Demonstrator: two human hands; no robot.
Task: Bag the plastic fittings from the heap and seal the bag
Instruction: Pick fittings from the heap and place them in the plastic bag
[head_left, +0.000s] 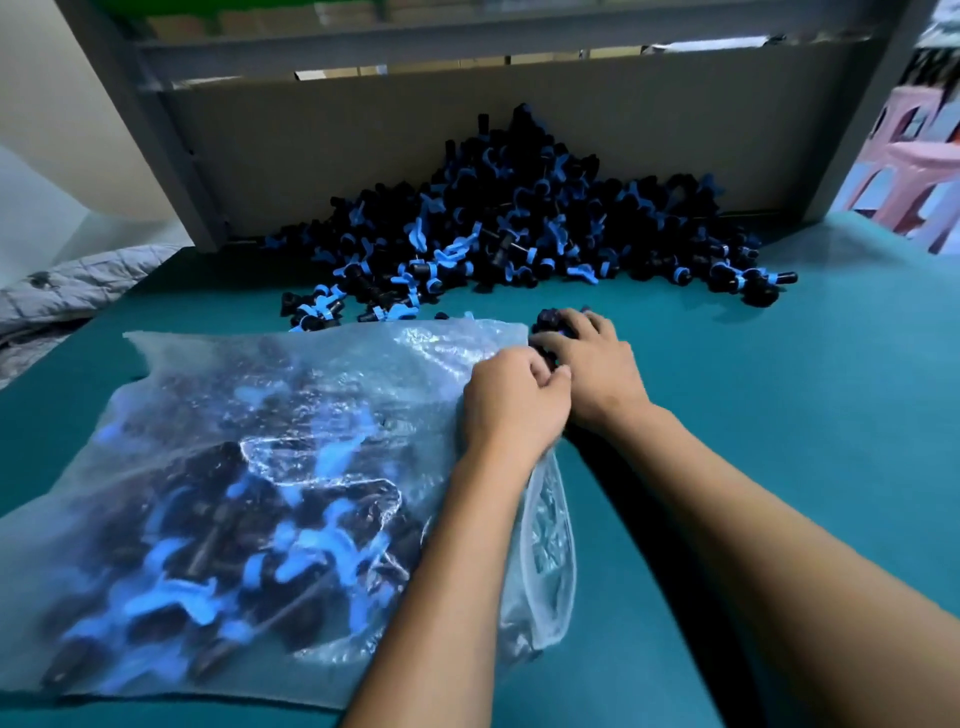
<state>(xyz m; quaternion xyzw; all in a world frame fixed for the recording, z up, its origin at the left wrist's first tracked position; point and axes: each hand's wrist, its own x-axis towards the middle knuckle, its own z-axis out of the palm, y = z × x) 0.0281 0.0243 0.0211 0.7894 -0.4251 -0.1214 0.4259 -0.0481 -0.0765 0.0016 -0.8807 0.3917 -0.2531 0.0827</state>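
While the left hand (511, 397) pinches the mouth of the clear bag (249, 467), right fingers (582, 325) curl around black-and-blue fittings (550, 319); beyond them the heap (519, 228) covers the worktop (779, 415).

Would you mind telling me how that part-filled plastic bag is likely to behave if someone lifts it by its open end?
The bag will probably sag: its thin clear film is already wrinkled and slumped. It is likely fairly heavy, since many fittings show through it. Those lie loose, so they would probably slide away from the lifted mouth, where the left hand is.
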